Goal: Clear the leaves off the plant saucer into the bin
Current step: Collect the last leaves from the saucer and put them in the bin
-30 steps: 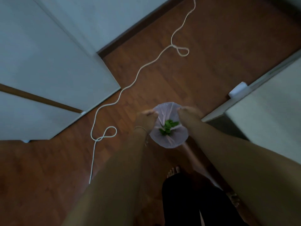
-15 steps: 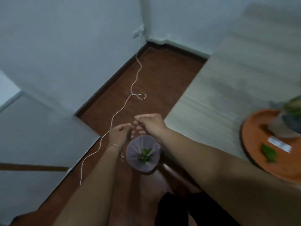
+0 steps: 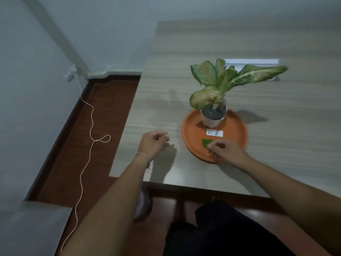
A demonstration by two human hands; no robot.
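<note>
I see right hand (image 3: 224, 151) over saucer (image 3: 238, 126) rim at 6 o'clock, fingertips pinching green leaf (image 3: 206, 142). Left hand (image 3: 154, 143) at saucer's 9 o'clock, loosely curled, holding nothing, above surface (image 3: 276, 145). Potted plant (image 3: 215, 100) stands at saucer's 12 o'clock. Bin (image 3: 144, 204) mostly hidden behind left forearm, below surface edge.

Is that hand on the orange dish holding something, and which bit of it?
The right hand pinches the small green leaf at its near edge, on the round orange plastic saucer. The left hand hangs loosely curled, holding nothing visible.
</note>
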